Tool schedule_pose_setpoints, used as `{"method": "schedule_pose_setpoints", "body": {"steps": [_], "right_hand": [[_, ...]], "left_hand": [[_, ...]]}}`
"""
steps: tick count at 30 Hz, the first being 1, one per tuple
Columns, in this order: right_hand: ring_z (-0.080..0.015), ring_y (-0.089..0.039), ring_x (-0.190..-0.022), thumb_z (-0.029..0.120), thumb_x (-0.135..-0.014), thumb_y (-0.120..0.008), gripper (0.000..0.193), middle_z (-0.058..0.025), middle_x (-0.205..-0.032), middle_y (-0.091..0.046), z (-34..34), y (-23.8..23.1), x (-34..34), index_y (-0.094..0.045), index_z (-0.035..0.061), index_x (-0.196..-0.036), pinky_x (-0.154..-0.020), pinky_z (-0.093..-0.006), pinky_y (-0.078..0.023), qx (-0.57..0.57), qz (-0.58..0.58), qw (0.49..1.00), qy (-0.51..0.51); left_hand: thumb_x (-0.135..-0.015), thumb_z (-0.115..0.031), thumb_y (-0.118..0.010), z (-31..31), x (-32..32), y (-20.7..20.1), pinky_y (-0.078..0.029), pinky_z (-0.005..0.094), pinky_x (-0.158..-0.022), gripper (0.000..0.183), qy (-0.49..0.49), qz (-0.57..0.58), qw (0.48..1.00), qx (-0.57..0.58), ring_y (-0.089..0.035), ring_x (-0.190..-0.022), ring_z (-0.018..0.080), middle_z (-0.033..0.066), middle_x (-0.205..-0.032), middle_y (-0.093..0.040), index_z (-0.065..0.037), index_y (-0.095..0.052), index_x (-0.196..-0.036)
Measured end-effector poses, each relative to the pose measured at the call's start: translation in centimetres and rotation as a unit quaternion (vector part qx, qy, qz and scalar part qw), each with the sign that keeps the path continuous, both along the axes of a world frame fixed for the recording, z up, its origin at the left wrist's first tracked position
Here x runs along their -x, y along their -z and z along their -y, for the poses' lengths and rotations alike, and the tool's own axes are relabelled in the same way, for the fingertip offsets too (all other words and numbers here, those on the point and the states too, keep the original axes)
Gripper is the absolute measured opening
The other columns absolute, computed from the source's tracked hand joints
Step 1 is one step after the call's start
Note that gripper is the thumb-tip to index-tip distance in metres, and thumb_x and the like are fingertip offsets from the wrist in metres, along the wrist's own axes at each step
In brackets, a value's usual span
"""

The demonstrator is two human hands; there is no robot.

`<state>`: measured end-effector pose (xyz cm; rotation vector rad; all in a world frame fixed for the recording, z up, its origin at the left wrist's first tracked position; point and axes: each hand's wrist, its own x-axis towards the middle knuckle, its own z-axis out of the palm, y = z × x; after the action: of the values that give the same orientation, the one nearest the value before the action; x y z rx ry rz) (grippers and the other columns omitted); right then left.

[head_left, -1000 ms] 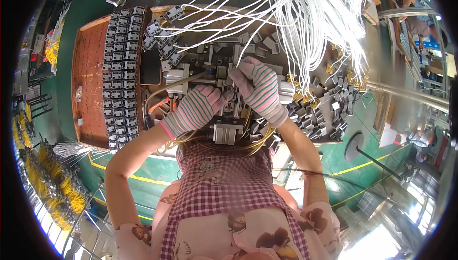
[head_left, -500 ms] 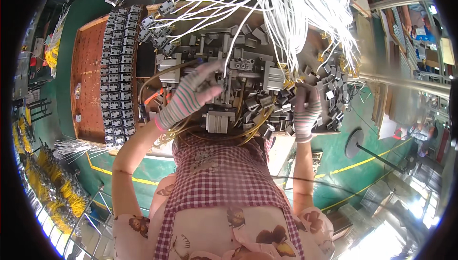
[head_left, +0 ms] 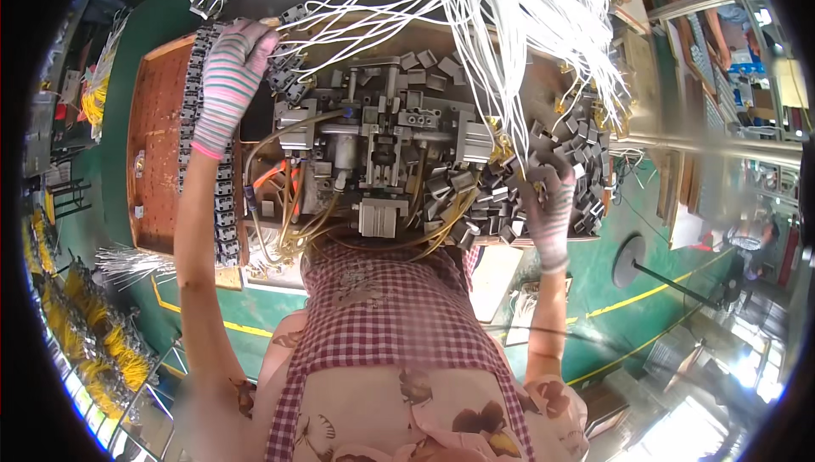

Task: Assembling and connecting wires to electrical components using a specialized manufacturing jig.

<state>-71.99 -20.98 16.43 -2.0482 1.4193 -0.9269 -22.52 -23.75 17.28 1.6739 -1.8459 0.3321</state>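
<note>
My left hand [head_left: 227, 84], in a striped glove, reaches over the upper end of rows of small black-and-silver block parts [head_left: 224, 207]. Its fingers are bent and closed at the parts; what they grip is hidden. Over a pile of small grey metal pieces [head_left: 586, 152] is my right hand [head_left: 548, 207], gloved, fingers curled inward near the brass-coloured ends of white wires [head_left: 484, 29]. I cannot make out what sits in them. Between the hands stands a metal fixture [head_left: 382, 152] with clamps and cylinders, no hand on it.
A reddish wooden tray [head_left: 157, 156] holds the block rows at left. Brown air hoses [head_left: 255, 156] loop around the fixture. More block parts [head_left: 289, 76] lie behind it, beside the wire bundle. A round black stand base [head_left: 628, 260] is at right.
My left hand has moved from the fixture's middle to the far left, onto the block rows. The right hand has shifted slightly nearer over the metal pieces, its fingers more curled.
</note>
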Motion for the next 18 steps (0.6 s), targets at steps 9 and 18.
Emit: {"method": "schedule_pose_setpoints", "body": {"steps": [9, 18], "right_hand": [[-0.0121, -0.065, -0.084, -0.004, -0.081, -0.070, 0.025, -0.0042, -0.097, -0.070, -0.4, -2.0, -0.9, -0.066, 0.0047, -0.104, -0.074, -0.0230, -0.050, 0.019, -0.056, 0.996, -0.071], [-0.0310, -0.063, -0.100, 0.006, -0.079, -0.075, 0.034, -0.0118, -0.108, -0.066, -6.4, -1.0, 3.6, -0.066, 0.0089, -0.112, -0.088, -0.0400, -0.050, -0.015, -0.234, 0.963, -0.131]], "left_hand": [[-0.085, -0.016, -0.067, -4.7, 17.7, -1.3, -0.049, 0.0439, -0.092, 0.034, 0.251, -0.201, 0.941, -0.103, -0.059, -0.108, 0.0313, 0.0119, -0.119, -0.061, -0.008, -0.062, -0.118], [-0.084, -0.008, -0.067, -8.5, 11.1, -3.0, -0.048, 0.0425, -0.093, 0.031, 0.099, -0.203, 0.970, -0.088, -0.060, -0.109, 0.0332, 0.0131, -0.119, -0.062, -0.008, -0.064, -0.114]]}}
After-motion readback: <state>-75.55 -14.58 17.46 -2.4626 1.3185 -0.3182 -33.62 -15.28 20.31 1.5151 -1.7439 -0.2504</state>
